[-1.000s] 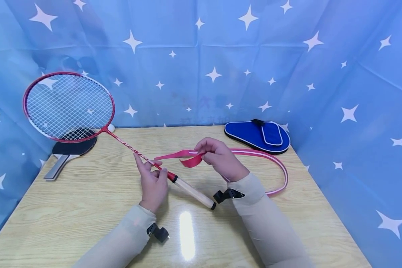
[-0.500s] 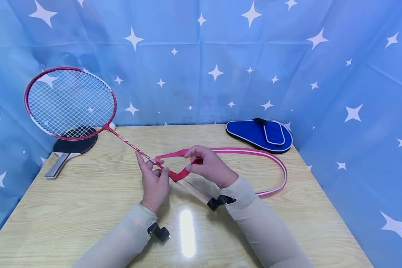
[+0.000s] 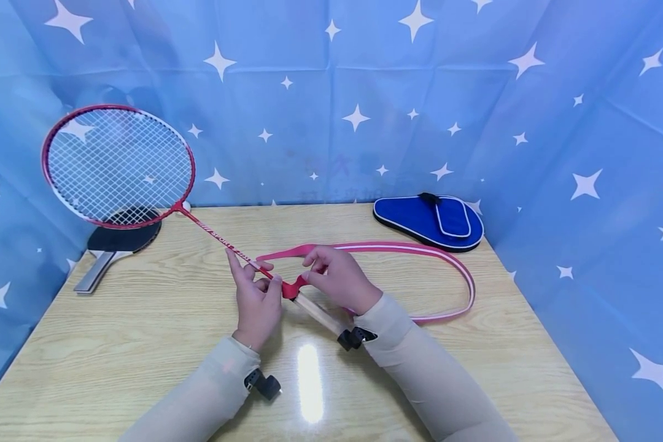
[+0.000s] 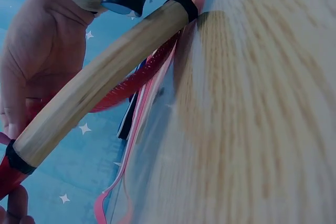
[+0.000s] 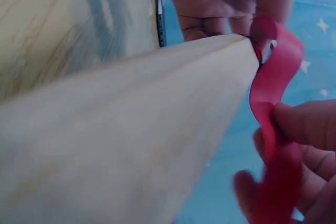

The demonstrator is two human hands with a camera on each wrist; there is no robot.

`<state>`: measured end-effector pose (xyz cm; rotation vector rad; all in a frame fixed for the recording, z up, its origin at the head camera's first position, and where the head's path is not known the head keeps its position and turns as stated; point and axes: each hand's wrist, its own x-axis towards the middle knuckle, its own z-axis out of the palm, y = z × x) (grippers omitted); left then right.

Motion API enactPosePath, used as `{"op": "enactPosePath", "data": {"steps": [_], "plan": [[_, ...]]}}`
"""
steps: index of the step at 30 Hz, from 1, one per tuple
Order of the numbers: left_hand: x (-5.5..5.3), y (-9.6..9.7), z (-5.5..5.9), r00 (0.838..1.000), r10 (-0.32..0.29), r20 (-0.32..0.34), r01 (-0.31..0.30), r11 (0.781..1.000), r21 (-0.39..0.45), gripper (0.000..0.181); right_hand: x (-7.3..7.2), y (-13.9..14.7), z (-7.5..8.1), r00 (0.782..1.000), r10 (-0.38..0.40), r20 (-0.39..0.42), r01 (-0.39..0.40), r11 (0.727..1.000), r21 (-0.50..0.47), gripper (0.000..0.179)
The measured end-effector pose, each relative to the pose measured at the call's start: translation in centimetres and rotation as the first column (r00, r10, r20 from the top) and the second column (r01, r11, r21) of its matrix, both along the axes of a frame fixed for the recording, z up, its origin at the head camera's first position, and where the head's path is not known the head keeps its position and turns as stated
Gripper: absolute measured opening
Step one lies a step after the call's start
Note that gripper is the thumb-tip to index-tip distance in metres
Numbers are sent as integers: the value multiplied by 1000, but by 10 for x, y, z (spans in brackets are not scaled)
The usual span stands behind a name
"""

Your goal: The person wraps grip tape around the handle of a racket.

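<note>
My left hand (image 3: 258,310) holds a red-and-white badminton racket (image 3: 205,228) low on its shaft, with the strung head raised toward the back left. The bare wooden handle (image 4: 100,82) slants down to the right and ends in a black butt. My right hand (image 3: 347,281) pinches a red grip tape (image 5: 278,72) between thumb and fingers. Just by my left fingers, the tape's end lies against the red cone above the handle. Its remaining length, with a white stripe along the back, loops over the table on the right.
A black table tennis bat (image 3: 100,270) lies at the back left of the wooden table (image 3: 143,344), with a white ball (image 3: 185,207) near it. At the back right rests a blue bat case (image 3: 414,216). A starry blue curtain (image 3: 287,135) hangs behind.
My right hand has moved left and down, bringing the tape's end from the air above the handle onto the racket's cone. My left hand keeps its hold on the racket.
</note>
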<state>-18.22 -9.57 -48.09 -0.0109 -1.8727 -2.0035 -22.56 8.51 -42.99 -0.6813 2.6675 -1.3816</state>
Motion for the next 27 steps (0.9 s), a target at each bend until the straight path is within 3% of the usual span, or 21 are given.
{"op": "enactPosePath", "data": {"steps": [4,14,23,27], "plan": [[1,1,1,1000,7,-11,-7,1000,-17,112,0,-2,-2,1000,13,-14,-12,999,34,12],[3,2,1,999,-3,-39,2,999,-40,111,1,-3,-3,983,181,1,-181,980,-83,26],[5,1,1,999,-11,-38,8,998,-64,111,2,-3,-2,968,244,51,-237,965,-114,21],[6,2,1,999,-17,-45,14,997,-73,112,4,-3,-1,963,250,98,-234,960,-152,33]]}}
